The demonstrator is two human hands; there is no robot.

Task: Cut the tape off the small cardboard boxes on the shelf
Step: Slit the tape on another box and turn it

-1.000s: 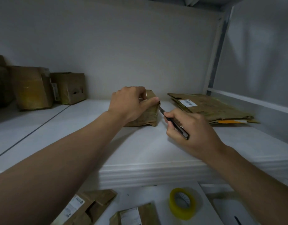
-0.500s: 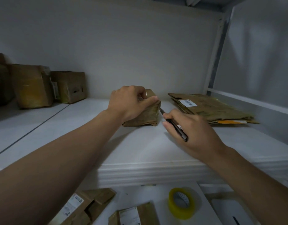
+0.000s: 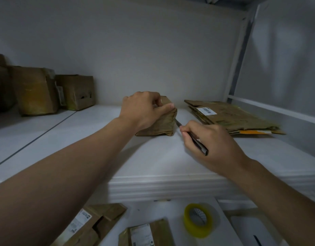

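At the frame's left, two cardboard boxes (image 3: 46,91) are stood by the wall (image 3: 135,50), bare shelf (image 3: 103,139) separating them from centre. There the small box (image 3: 163,126) is gripped from above by the left hand (image 3: 142,110). Beside it a knife (image 3: 200,147) is pinched in the right hand (image 3: 217,144), pointed upper-left, tip at the box's right edge.

Hidden under left hand (image 3: 142,110): box (image 3: 163,126) top; knife (image 3: 200,147) tip perhaps touching, unclear.
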